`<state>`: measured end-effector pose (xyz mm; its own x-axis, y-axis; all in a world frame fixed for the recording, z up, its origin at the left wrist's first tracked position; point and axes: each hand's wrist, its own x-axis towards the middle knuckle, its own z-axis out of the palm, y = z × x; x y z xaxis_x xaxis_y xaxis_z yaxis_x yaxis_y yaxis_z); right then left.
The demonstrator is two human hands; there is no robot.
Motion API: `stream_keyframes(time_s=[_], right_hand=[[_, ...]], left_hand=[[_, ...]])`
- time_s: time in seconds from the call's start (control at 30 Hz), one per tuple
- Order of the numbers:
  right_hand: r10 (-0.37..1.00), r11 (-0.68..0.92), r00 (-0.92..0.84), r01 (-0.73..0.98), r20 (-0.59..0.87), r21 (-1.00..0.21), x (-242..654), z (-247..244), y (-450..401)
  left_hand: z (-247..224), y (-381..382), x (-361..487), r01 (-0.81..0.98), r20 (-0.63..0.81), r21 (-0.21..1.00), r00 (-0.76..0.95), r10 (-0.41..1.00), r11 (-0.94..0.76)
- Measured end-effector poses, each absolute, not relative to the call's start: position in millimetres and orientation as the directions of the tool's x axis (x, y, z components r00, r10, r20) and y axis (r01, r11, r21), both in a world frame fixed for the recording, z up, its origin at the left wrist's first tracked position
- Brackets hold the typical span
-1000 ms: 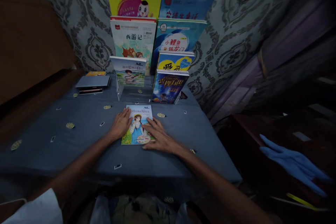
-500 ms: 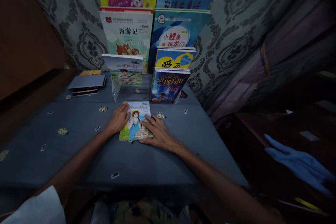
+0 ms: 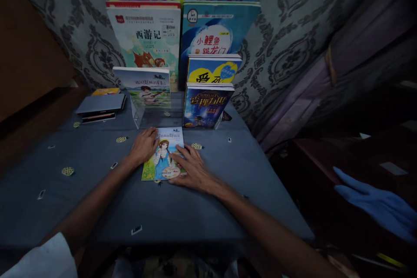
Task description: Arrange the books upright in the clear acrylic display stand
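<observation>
A thin book (image 3: 164, 158) with a girl in a yellow hat on its cover lies flat on the blue-grey tablecloth. My left hand (image 3: 143, 145) rests on its upper left edge, the fingers near the top corner. Across its right side lies my right hand (image 3: 192, 168), palm down with fingers spread over the cover. Just beyond the book is a clear stand (image 3: 138, 115); a book with a guitar player (image 3: 151, 91) leans in its left part, and a dark blue book (image 3: 206, 106) stands on the right.
Larger books, such as a pale green one (image 3: 148, 34) and a teal one (image 3: 218, 24), rise behind. A small stack of books (image 3: 102, 104) lies at the left. Blue gloves (image 3: 374, 202) lie on a dark surface at the right, below a purple curtain (image 3: 301, 104).
The view has shifted slightly, so the stand and its books appear larger and a little further left. Both hands remain on the flat book in nearly the same pose.
</observation>
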<state>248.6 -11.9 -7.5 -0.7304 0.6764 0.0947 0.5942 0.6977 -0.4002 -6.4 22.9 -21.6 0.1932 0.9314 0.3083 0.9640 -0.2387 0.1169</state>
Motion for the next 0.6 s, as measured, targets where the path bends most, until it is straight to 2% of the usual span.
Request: stream_keyframes(time_s=[0.3,0.6], right_hand=[[0.657,0.713,-0.747,0.573,0.1,-0.403,248.9,-0.5,-13.7],[0.678,0.691,-0.731,0.596,0.081,-0.409,249.3,-4.1,-13.6]], left_hand=[[-7.3,44.6,39.6,0.889,0.228,0.04,0.437,0.87,-0.457],[4.3,52.1,64.9,0.879,0.179,0.068,0.455,0.872,-0.473]])
